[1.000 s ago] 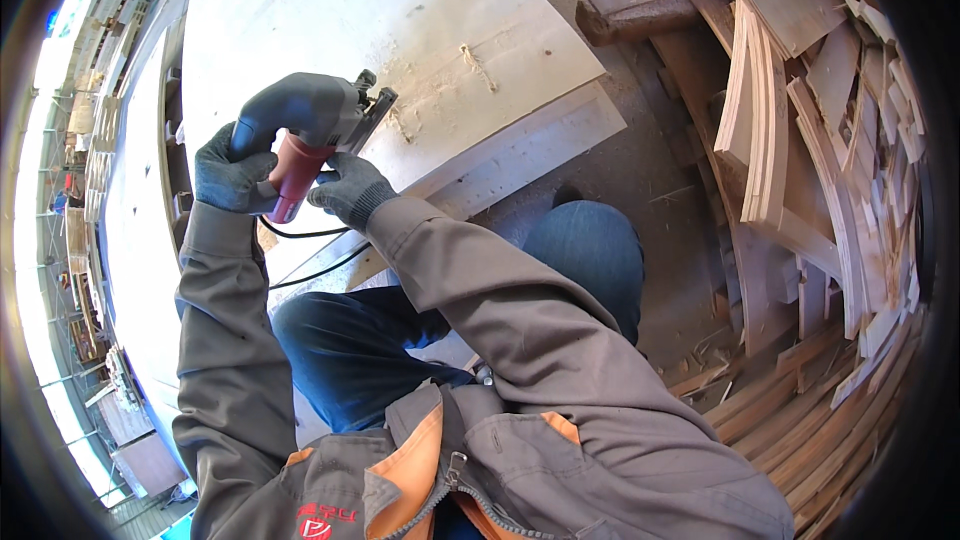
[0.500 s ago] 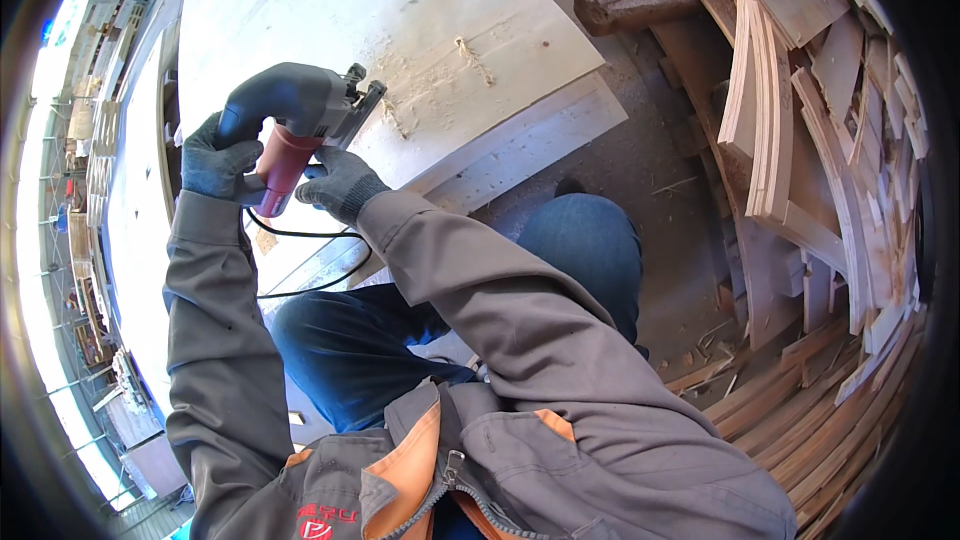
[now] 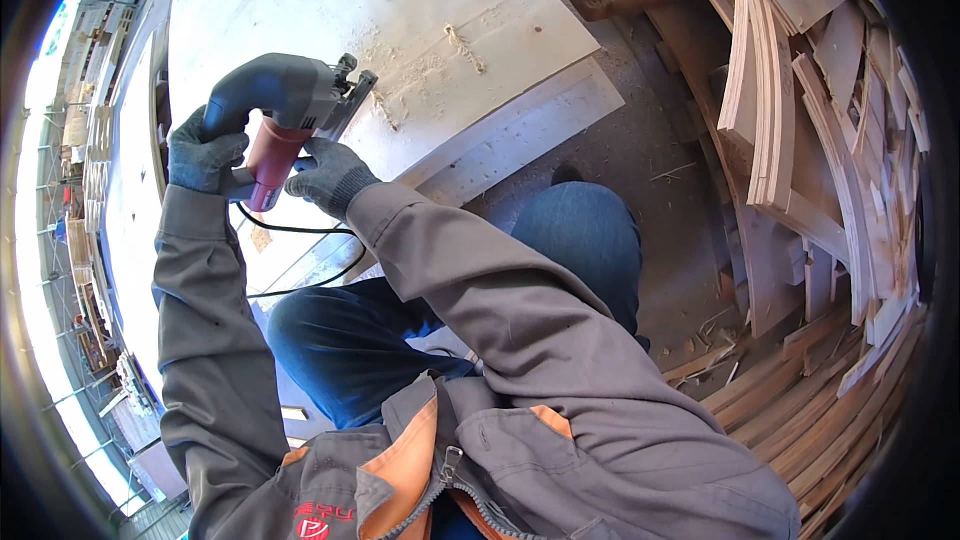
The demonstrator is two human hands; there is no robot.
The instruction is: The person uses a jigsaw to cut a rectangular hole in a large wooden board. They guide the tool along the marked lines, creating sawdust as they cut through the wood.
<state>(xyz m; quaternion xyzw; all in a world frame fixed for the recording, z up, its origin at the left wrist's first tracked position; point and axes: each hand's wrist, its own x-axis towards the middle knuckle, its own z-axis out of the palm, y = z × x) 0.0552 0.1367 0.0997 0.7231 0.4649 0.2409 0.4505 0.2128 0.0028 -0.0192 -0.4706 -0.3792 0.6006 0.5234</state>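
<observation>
A jigsaw (image 3: 278,152) with a dark curved handle and a reddish body is held tilted above a pale plywood sheet (image 3: 530,25). My gloved left hand (image 3: 203,153) wraps around the tool's rear end. With fingers curled, my gloved right hand (image 3: 333,177) presses against the side of the body near the metal base plate (image 3: 352,103); its fingertips are partly hidden. From the rear of the saw a black cord (image 3: 318,231) loops down past my knee. Sawdust and splinters (image 3: 465,48) lie on the sheet.
A narrower pale board (image 3: 520,130) sits under the sheet's near edge. To the right, curved plywood offcuts (image 3: 770,90) are piled up, with long strips (image 3: 830,410) below them. Wood scraps (image 3: 712,345) litter the floor. Stacked timber (image 3: 90,230) stands along the left.
The jigsaw and both hands have shifted slightly left and up in the picture. Both hands stay on the tool; the whole scene has also shifted a little.
</observation>
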